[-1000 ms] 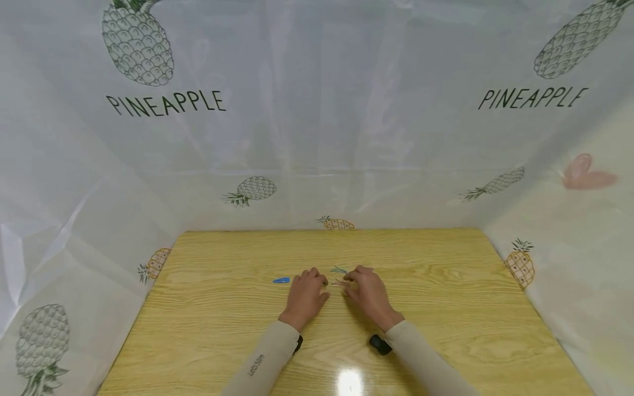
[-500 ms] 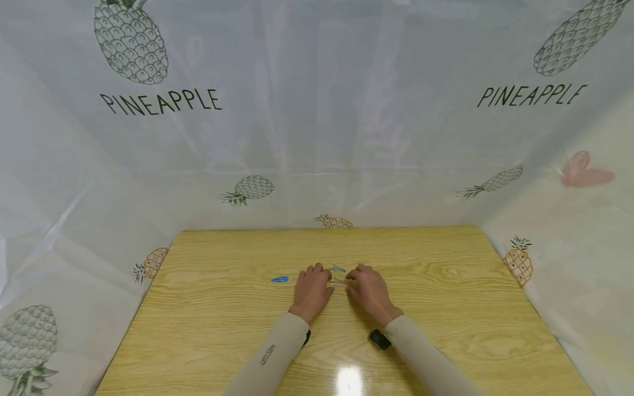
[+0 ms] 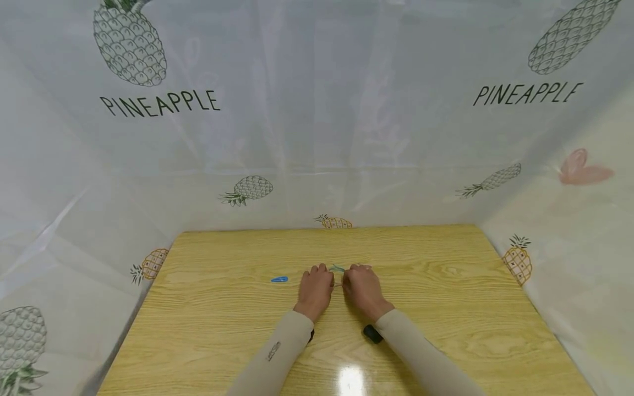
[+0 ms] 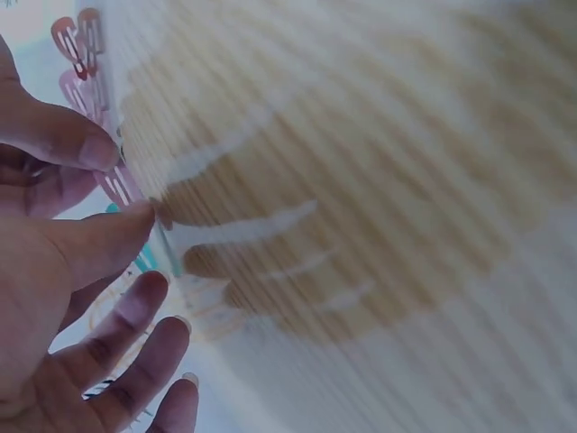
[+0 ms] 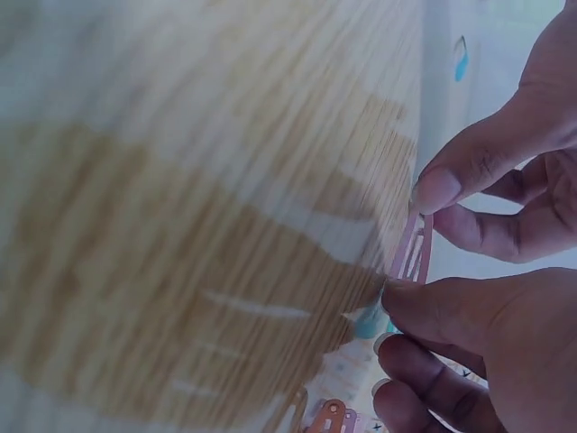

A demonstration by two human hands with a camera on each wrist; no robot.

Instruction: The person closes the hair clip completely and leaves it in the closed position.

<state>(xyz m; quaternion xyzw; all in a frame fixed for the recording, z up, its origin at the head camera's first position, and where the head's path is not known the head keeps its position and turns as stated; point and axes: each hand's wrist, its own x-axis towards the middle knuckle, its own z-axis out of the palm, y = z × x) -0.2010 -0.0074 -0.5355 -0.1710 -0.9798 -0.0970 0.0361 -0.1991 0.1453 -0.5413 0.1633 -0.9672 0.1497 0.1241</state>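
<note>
A pink snap hair clip spans the small gap between my two hands. My left hand pinches one end between thumb and forefinger, its other fingers loosely spread in the left wrist view. Thumb and fingers of my right hand pinch the other end. Just beyond the hands lies a teal hair clip. To the left of my left hand is a blue hair clip. Past my right hand, the left wrist view shows a red hair clip and another pink clip.
The wood-grain table ends at a white sheet printed with pineapples, hung at the back and sides. A black wrist camera sits under the right sleeve.
My left hand has moved right to the pink clip and now pinches its end. My right hand, holding the other end, has turned slightly inward; the hands are closer together.
</note>
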